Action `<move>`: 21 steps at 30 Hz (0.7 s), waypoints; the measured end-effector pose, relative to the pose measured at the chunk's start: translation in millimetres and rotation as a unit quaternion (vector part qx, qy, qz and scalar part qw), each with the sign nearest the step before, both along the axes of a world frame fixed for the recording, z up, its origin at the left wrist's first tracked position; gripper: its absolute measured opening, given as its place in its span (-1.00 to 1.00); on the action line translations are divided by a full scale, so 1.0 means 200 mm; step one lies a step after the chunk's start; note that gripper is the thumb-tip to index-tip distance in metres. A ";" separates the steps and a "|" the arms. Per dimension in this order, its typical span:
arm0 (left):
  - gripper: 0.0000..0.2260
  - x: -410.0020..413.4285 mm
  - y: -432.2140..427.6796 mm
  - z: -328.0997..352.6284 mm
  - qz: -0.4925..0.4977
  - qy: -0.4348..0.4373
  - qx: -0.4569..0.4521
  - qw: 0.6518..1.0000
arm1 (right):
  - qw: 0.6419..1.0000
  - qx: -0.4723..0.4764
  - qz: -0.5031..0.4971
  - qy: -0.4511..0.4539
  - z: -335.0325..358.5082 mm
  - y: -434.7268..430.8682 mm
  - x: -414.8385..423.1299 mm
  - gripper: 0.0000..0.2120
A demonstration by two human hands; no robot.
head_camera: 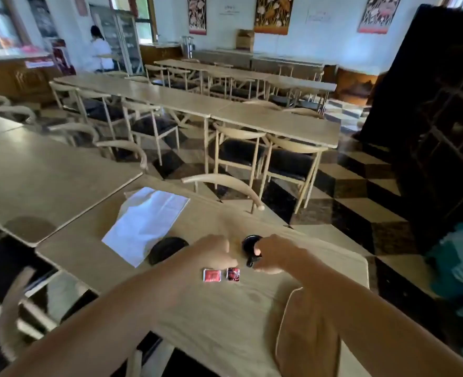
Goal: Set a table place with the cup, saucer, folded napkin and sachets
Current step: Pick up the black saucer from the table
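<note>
On a pale wooden counter (224,322), the right hand (276,254) has its grip closed around the handle of a black cup (249,244). The left hand (214,251), blurred, hovers loosely curled just above two red sachets (221,275); whether it grasps anything I cannot tell. A black saucer (166,248) sits left, partly under a white napkin (146,224). A chair (224,186) stands beyond the counter.

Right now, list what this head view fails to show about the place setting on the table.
- Black cup: the right hand covers its near side and handle; contents not visible.
- Black saucer: its near right edge is hidden behind the left hand.
- Left hand: motion-blurred, so its grip cannot be read.
- Two red sachets: print too small to read.
- White napkin: its near corner overlaps the saucer's left edge; fold layers unclear.
</note>
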State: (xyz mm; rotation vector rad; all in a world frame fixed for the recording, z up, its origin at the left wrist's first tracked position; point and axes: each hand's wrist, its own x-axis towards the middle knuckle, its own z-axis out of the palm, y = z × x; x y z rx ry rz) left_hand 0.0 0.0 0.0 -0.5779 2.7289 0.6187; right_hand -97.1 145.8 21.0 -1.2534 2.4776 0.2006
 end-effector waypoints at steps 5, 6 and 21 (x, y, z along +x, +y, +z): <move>-0.55 0.18 -0.26 -0.25 0.060 0.023 -0.013 0.998 | 0.999 -0.048 -0.007 0.000 -0.29 -0.28 0.13 -0.64; -0.56 0.21 -0.34 -0.31 0.069 0.022 -0.012 0.997 | 0.999 -0.051 -0.010 -0.004 -0.34 -0.35 0.16 -0.61; -0.68 0.37 -1.27 -0.92 0.170 0.047 0.077 0.981 | 0.988 -0.017 -0.126 -0.090 -0.90 -1.19 0.33 -0.52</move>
